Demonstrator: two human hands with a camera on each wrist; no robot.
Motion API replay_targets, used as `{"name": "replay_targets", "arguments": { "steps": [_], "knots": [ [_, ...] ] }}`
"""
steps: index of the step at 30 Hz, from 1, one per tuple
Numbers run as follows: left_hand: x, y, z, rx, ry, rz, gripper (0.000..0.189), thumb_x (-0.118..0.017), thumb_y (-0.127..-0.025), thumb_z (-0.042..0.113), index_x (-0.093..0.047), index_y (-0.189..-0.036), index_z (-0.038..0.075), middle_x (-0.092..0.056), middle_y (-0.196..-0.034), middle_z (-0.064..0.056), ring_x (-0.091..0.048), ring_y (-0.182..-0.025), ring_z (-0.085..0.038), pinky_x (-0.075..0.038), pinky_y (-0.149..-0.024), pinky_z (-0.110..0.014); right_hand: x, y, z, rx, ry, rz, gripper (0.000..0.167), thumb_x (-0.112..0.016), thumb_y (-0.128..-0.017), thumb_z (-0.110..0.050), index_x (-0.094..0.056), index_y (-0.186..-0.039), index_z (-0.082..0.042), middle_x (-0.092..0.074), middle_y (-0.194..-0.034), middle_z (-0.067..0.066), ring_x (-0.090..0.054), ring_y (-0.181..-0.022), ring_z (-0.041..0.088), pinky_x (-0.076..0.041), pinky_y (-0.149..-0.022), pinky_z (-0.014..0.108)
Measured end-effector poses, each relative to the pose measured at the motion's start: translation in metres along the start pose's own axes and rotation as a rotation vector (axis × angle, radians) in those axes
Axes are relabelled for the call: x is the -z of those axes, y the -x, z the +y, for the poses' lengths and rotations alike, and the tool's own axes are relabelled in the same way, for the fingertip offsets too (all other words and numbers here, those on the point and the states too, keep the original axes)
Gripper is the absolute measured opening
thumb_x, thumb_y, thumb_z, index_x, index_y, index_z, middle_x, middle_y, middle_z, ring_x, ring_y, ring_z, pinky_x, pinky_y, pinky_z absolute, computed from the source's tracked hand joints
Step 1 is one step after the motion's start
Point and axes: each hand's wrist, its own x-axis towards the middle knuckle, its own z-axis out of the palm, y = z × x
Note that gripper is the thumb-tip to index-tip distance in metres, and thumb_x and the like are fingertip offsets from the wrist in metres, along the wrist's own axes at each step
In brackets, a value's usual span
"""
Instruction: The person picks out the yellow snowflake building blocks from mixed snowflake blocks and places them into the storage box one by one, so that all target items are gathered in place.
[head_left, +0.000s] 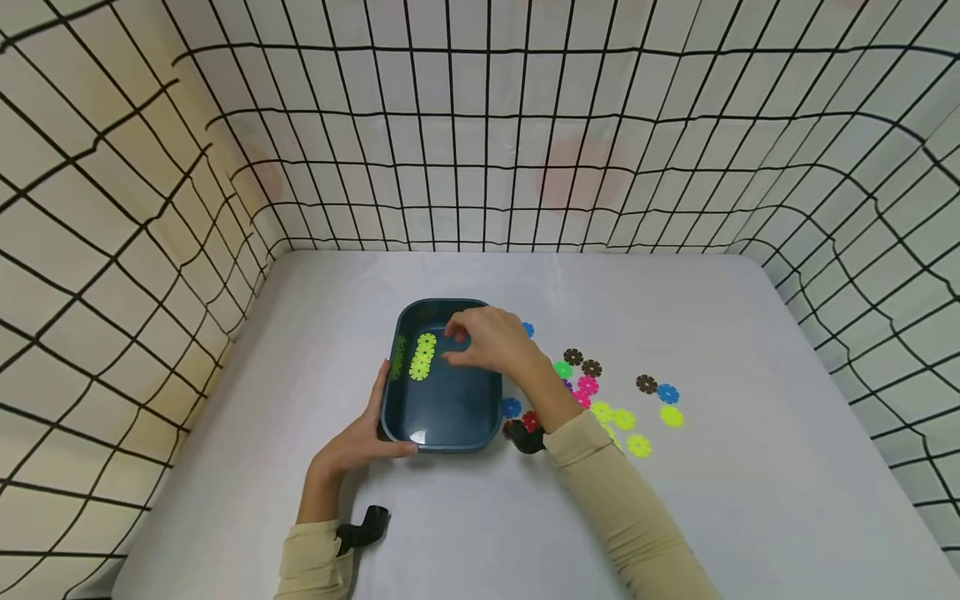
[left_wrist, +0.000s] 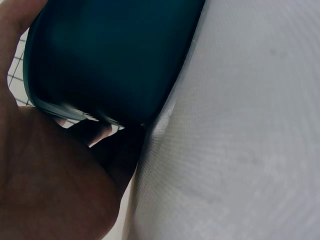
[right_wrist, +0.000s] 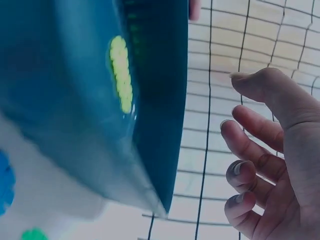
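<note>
A dark blue rectangular tray (head_left: pixel 457 417) stands on the table. My left hand (head_left: pixel 360 437) holds its near left corner, thumb on the near rim and fingers along the left side. The left wrist view shows that palm (left_wrist: pixel 55 175) close against the tray wall (left_wrist: pixel 115 55). Inside the tray, toward its left side, lies a row of yellow-green notched plastic discs (head_left: pixel 422 357); the right wrist view shows the same row of discs (right_wrist: pixel 121 75). Over the tray, to the right of that row, is my right hand (head_left: pixel 491 337), fingers loosely bent and nothing between them.
To the right of the tray lie scattered notched discs: yellow (head_left: pixel 622 419), pink (head_left: pixel 588 385), brown (head_left: pixel 647 384), blue (head_left: pixel 667 393), green (head_left: pixel 562 369) and red (head_left: pixel 530 420). My right forearm (head_left: pixel 622 500) partly covers them. A black wire grid (head_left: pixel 487 121) encloses the table's back and sides.
</note>
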Motion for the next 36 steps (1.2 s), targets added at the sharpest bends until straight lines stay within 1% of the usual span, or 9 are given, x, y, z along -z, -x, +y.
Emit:
{"name": "replay_targets", "arguments": {
  "steps": [5,10,13,19,26,29,32,34,36],
  "knots": [
    [-0.002,0.0,0.001,-0.009,-0.003,0.008,0.132,-0.084,-0.072,0.029,0.02,-0.153,0.032,0.021,-0.162,-0.008,0.009,-0.149,-0.039,-0.011,-0.114,-0.068,0.005,0.018,0.014,-0.044,-0.009,0.023,0.039,-0.075,-0.082,-0.043,-0.071,-0.112,-0.019,-0.069,-0.096,-0.005,-0.061,-0.085,0.012,-0.051,-0.07,0.031],
    [-0.003,-0.002,-0.001,-0.011,-0.021,0.017,0.132,-0.084,-0.072,0.026,0.019,-0.153,0.031,0.021,-0.163,-0.008,0.009,-0.149,-0.039,-0.013,-0.113,-0.069,0.008,0.04,0.033,-0.088,-0.022,0.092,0.036,-0.076,-0.08,-0.04,-0.071,-0.108,-0.018,-0.07,-0.093,-0.004,-0.062,-0.082,0.013,-0.05,-0.066,0.03],
    [-0.004,0.0,-0.002,-0.005,-0.034,0.017,0.132,-0.084,-0.072,0.025,0.02,-0.154,0.028,0.02,-0.163,-0.009,0.007,-0.149,-0.041,-0.015,-0.112,-0.069,0.005,0.055,0.046,-0.136,-0.052,0.133,0.034,-0.078,-0.079,-0.038,-0.071,-0.105,-0.017,-0.071,-0.091,-0.002,-0.059,-0.077,0.014,-0.047,-0.062,0.028],
    [-0.001,0.005,-0.001,-0.003,-0.047,0.019,0.132,-0.083,-0.072,0.024,0.021,-0.154,0.028,0.02,-0.162,-0.012,0.008,-0.148,-0.043,-0.014,-0.111,-0.071,-0.006,0.083,0.064,-0.216,-0.117,0.15,0.035,-0.076,-0.081,-0.038,-0.071,-0.106,-0.015,-0.071,-0.093,0.003,-0.057,-0.074,0.015,-0.044,-0.062,0.027],
    [-0.002,0.003,0.0,-0.016,-0.027,0.013,0.132,-0.083,-0.072,0.021,0.021,-0.154,0.027,0.021,-0.162,-0.009,0.01,-0.149,-0.039,-0.012,-0.111,-0.071,-0.012,0.112,0.084,-0.31,-0.098,0.195,0.036,-0.078,-0.079,-0.037,-0.072,-0.106,-0.014,-0.07,-0.089,0.0,-0.056,-0.073,0.015,-0.044,-0.061,0.027],
    [-0.003,0.003,0.0,-0.011,-0.032,0.016,0.132,-0.083,-0.072,0.022,0.021,-0.154,0.026,0.021,-0.162,-0.009,0.01,-0.149,-0.039,-0.012,-0.111,-0.072,-0.014,0.123,0.093,-0.348,-0.098,0.189,0.037,-0.078,-0.079,-0.036,-0.072,-0.106,-0.013,-0.07,-0.091,0.001,-0.058,-0.077,0.017,-0.047,-0.062,0.028],
    [-0.002,0.003,0.0,-0.008,-0.041,0.014,0.132,-0.083,-0.072,0.023,0.021,-0.154,0.025,0.021,-0.162,-0.01,0.009,-0.149,-0.041,-0.013,-0.111,-0.071,-0.015,0.134,0.099,-0.392,-0.092,0.187,0.038,-0.078,-0.079,-0.036,-0.071,-0.108,-0.012,-0.071,-0.096,0.003,-0.061,-0.084,0.02,-0.052,-0.068,0.034],
    [-0.002,0.002,0.0,-0.008,-0.046,0.014,0.132,-0.083,-0.072,0.023,0.021,-0.154,0.026,0.021,-0.162,-0.01,0.008,-0.149,-0.041,-0.013,-0.111,-0.071,-0.015,0.14,0.102,-0.424,-0.096,0.185,0.039,-0.078,-0.08,-0.036,-0.071,-0.109,-0.012,-0.072,-0.098,0.004,-0.062,-0.088,0.022,-0.052,-0.071,0.037],
    [-0.001,0.002,-0.001,-0.01,-0.048,0.014,0.132,-0.083,-0.072,0.023,0.021,-0.154,0.026,0.021,-0.162,-0.01,0.008,-0.148,-0.041,-0.013,-0.111,-0.071,-0.015,0.145,0.104,-0.447,-0.103,0.188,0.039,-0.077,-0.08,-0.036,-0.071,-0.11,-0.012,-0.072,-0.099,0.005,-0.062,-0.087,0.022,-0.051,-0.069,0.035]
  ]
}}
